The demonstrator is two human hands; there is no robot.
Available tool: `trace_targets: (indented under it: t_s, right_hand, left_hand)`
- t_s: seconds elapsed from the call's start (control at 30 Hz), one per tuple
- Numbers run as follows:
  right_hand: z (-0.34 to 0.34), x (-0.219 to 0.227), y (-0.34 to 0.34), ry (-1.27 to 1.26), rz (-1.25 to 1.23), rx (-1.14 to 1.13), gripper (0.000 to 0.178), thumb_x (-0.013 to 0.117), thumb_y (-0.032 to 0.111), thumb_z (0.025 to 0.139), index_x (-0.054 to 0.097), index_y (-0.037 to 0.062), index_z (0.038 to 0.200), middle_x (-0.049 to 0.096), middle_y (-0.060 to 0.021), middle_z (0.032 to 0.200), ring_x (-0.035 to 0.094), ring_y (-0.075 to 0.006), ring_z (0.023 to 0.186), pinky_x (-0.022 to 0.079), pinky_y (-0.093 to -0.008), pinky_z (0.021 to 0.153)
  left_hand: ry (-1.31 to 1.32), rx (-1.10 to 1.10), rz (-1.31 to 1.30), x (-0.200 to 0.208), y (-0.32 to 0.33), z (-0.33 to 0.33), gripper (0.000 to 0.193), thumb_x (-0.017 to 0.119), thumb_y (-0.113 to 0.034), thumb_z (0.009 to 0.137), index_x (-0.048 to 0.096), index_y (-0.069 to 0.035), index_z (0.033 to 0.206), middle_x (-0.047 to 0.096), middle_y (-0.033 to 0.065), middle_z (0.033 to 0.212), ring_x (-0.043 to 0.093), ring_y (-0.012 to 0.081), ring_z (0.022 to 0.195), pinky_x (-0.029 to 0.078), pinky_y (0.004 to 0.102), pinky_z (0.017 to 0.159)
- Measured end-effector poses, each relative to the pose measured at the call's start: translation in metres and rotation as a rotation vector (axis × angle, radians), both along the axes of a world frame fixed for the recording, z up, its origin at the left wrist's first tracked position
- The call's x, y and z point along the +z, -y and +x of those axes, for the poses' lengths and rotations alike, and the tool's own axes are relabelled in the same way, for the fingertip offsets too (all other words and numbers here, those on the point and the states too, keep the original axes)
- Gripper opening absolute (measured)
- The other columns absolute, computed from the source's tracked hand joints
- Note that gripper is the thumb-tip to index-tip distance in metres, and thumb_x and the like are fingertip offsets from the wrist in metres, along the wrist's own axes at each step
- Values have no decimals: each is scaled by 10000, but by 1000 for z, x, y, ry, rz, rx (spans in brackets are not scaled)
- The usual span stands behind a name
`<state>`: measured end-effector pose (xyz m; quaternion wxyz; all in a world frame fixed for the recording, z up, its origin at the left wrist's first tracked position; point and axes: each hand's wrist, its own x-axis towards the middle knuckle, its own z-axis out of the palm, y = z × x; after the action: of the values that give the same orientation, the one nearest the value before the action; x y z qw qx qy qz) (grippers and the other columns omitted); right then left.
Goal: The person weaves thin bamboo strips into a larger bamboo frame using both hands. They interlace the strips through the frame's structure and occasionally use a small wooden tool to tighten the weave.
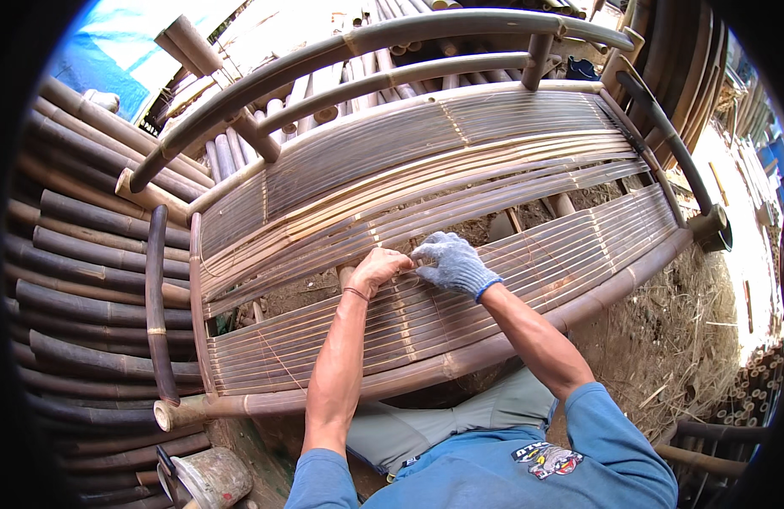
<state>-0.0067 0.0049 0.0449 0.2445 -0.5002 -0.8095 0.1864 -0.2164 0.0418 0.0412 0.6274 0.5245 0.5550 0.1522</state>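
A dark bamboo bench frame lies in front of me, its seat made of long thin bamboo slats [528, 284] with pale tie rows across them. Over the gap in the middle of the seat, my bare left hand [380, 270] is closed, thumb and fingers pinched together. Close beside it, my right hand [454, 263], in a grey knit glove with a blue cuff, is closed too, fingertips meeting the left ones. Whatever lies between the fingers is too small to make out. Thin reddish cord [277, 356] trails over the near slats.
Dark bamboo poles [112, 318] are stacked along the left side. A stained white bucket [214, 475] stands at the lower left. The bench's curved back rail [392, 34] rises on the far side. Straw litter [663, 348] covers the ground at right.
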Motion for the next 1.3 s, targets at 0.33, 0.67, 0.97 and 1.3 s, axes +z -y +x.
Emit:
trace_targets:
  t_s: [0.33,0.67,0.97,1.3]
  right_hand:
    - [74,102,117,-750,-304,-77,99,660,121,914,739,72,878,713,-77,908,681,-242,863,539,-366,764]
    - [384,185,378,-510,-79,-942,189,544,229,1013,611,59,967,554,-43,636,540,-156,523,536,-334,587]
    - [184,98,218,331,59,-697,428,670,227,855,613,21,1226,625,-179,1178,563,-345,1147,424,-464,1006]
    - [-16,-8,63,419,-97,-360,380,630,375,894,656,5,972,647,-208,964,638,-392,901,509,-512,786]
  left_hand:
    - [-60,170,121,16,15,6,261,723,-281,827,768,-30,880,646,12,745,574,143,726,447,286,713]
    - [-810,-97,719,-18,59,38,526,392,-411,1019,746,-46,882,724,205,959,681,394,924,458,502,874]
    - [-724,-165,737,-26,62,26,449,376,-369,1040,699,-72,945,716,158,984,646,352,1001,351,555,980]
    - [-724,-218,576,-10,59,31,420,364,-401,1038,675,-136,1136,696,146,1142,596,381,1127,300,601,992]
